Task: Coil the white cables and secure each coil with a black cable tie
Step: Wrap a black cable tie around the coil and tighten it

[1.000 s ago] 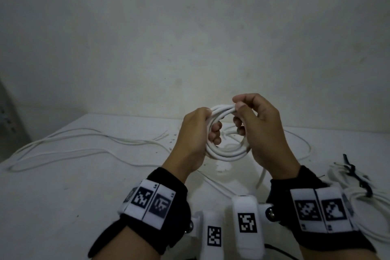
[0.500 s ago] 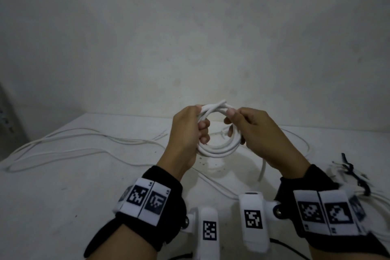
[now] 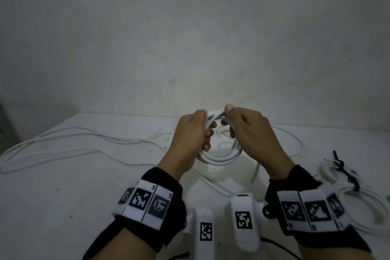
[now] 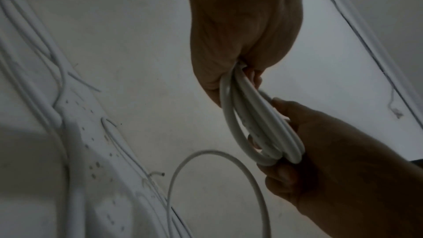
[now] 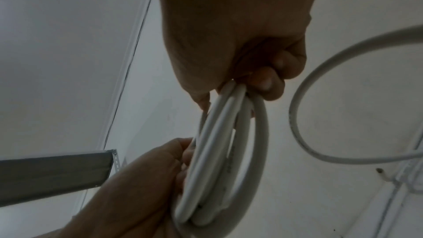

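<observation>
A coiled white cable [image 3: 219, 157] is gripped above the tabletop [image 3: 63, 186] by both hands, left hand [image 3: 191, 139] and right hand [image 3: 251, 133].

Dim, grainy, soft blur, edges warped

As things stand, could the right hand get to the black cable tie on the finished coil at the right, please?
Probably not at once: the right hand grips the white coil together with the left hand. The black cable tie lies unobstructed on the table just right of that wrist, so letting go first should suffice.
</observation>
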